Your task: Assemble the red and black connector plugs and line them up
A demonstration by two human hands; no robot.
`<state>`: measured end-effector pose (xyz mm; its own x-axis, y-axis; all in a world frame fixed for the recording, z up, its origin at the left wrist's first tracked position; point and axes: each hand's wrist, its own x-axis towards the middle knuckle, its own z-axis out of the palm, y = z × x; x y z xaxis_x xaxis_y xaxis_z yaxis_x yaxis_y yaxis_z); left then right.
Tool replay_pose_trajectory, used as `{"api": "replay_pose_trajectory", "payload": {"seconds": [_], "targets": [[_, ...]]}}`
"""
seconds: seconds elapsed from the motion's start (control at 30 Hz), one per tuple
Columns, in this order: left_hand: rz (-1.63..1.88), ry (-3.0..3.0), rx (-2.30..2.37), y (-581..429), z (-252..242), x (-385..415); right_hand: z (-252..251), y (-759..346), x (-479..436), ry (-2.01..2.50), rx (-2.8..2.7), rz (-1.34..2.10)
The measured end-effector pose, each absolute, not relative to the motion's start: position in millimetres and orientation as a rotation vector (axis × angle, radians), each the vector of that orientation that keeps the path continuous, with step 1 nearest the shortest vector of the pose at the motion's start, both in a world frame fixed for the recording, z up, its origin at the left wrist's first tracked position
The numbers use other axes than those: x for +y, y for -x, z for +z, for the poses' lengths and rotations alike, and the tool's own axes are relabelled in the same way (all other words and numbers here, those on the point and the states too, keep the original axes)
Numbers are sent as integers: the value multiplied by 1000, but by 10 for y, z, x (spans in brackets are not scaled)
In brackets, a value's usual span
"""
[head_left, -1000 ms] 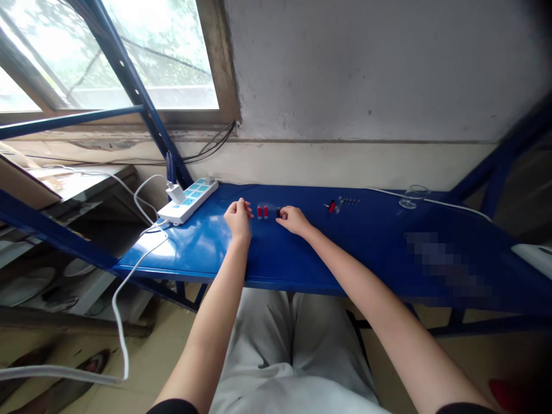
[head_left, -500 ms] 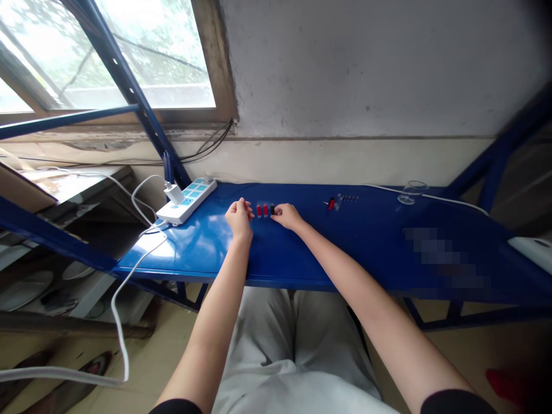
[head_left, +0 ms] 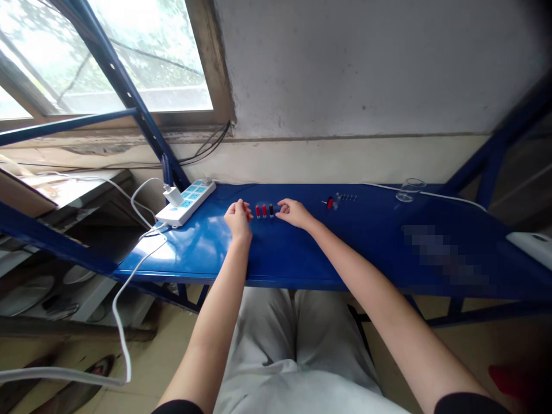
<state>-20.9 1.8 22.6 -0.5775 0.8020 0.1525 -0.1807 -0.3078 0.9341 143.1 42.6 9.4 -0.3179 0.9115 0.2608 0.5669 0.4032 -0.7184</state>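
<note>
Two small red cylinders (head_left: pixel 261 211) and a small black cylinder (head_left: pixel 271 210) stand upright in a short row on the blue shelf (head_left: pixel 353 241). My left hand (head_left: pixel 238 218) rests just left of the row with its fingers curled in; whether they hold anything is hidden. Just right of the black cylinder, my right hand (head_left: pixel 293 211) lies apart from it, its fingers loosely bent and nothing in them.
A white power strip (head_left: pixel 186 202) with a charger and white cable sits at the shelf's left end. Farther right lie a small red part (head_left: pixel 330 202), a row of tiny dark pieces (head_left: pixel 347 197) and a clear glass dish (head_left: pixel 409 189). A wall stands behind the shelf.
My right hand moved the black cylinder left until it stood next to the two red ones, then let go and drew back slightly to the right. My left hand stayed put.
</note>
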Motion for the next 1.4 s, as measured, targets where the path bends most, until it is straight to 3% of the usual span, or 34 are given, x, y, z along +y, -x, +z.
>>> {"api": "replay_pose_trajectory", "payload": {"seconds": [0.2, 0.33, 0.57, 0.77, 0.9, 1.13, 1.4], "targets": [[2017, -1252, 1281, 87, 244, -110, 386, -2137, 222, 992, -1502, 44], [1859, -1732, 1265, -147, 296, -270, 277, -2608, 289, 1045, -1170, -141], [1208, -2400, 949, -760, 311, -229, 51, -2940, 370, 1435, -1005, -112], [933, -2538, 1219, -1183, 62, 43, 38, -2927, 325, 1943, -1335, 186], [740, -2542, 1465, -1335, -28, 156, -11, -2863, 319, 2075, -1509, 198], [619, -2630, 1546, -1487, -76, 282, -63, -2810, 329, 2113, -1604, 95], [749, -2653, 1539, -1531, 9, 343, -92, -2786, 390, 2162, -1592, 79]]}}
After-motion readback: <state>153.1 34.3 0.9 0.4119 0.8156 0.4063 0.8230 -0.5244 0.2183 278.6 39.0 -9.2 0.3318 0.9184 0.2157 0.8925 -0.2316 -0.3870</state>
